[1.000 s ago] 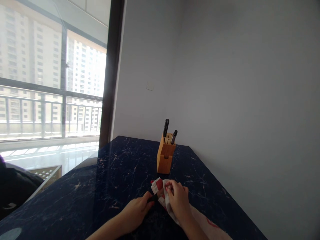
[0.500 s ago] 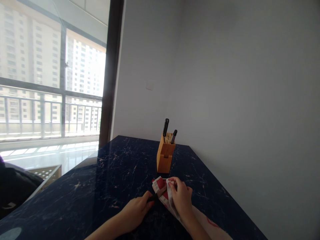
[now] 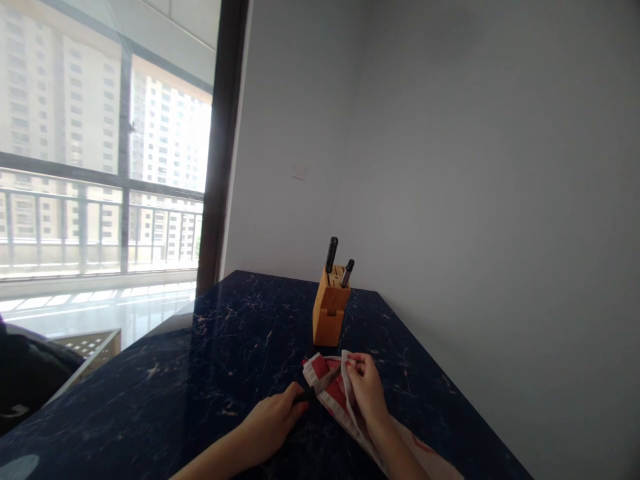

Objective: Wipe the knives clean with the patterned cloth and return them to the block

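My left hand grips a black knife handle low on the dark blue marble countertop. The blade is hidden inside a folded red-and-white cloth, which runs from the handle toward the near right of the counter. My right hand pinches the cloth's upper edge between fingers and thumb, holding the fold apart. Beyond the hands stands a wooden knife block, with two black-handled knives upright in its slots.
White walls bound the counter's far and right sides, with a small switch plate on the far wall. A dark-framed window with a railing lies to the left. A dark soft object sits beyond the counter's left edge.
My right hand has moved slightly right and lifted the cloth's edge, opening the fold and showing more red. My left hand and the knife handle stay nearly in place.
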The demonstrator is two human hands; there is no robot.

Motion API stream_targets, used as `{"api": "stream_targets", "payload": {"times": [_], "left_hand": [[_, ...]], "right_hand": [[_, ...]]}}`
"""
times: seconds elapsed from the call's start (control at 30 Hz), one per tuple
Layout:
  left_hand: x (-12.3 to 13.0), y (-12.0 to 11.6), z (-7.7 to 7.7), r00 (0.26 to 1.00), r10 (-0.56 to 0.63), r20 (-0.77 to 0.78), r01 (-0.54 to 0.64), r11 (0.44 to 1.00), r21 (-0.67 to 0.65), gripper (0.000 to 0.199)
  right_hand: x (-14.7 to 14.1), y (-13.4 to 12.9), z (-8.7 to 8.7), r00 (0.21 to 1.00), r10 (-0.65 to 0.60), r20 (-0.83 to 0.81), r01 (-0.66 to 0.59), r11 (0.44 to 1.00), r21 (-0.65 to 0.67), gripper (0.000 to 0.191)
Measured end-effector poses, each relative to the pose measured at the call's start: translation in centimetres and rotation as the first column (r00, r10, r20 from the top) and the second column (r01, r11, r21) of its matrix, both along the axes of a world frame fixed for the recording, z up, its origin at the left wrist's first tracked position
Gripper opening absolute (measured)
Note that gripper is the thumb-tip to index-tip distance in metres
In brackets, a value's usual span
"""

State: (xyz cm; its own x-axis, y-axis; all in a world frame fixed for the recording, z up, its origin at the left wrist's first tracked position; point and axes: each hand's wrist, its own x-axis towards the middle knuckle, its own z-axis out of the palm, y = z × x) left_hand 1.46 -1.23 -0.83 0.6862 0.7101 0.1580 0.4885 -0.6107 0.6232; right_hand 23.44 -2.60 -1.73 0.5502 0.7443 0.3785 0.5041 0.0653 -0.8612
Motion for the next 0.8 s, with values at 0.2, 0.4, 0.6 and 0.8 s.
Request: {"api": "stream_targets", "payload": {"times": [0.2, 0.4, 0.6, 0.8], "left_hand": [[0.1, 0.0, 0.0, 0.994, 0.046, 0.104, -0.034, 0.992, -0.120, 0.027], [0.1, 0.2, -0.5, 0.987, -0.006, 0.161, 0.031, 0.988, -0.153, 0.029], [0.1, 0.6, -1.0, 0.988, -0.006, 0.156, 0.030, 0.989, -0.146, 0.030], [0.1, 0.5, -0.5, 0.989, 0.001, 0.148, 0.013, 0.995, -0.096, 0.027]], "right_hand": [[-0.1, -0.2, 0.2, 1.000, -0.026, -0.015, 0.027, 0.998, 0.053, 0.024], [-1.2, -0.8, 1.2, 0.988, 0.047, 0.150, -0.059, 0.995, 0.077, 0.022], [-3.0, -1.6, 1.1, 0.944, 0.086, 0.317, -0.073, 0.996, -0.051, 0.016], [-4.8, -2.6, 2.0, 0.871, 0.139, 0.472, -0.070, 0.984, -0.162, 0.016]]}}
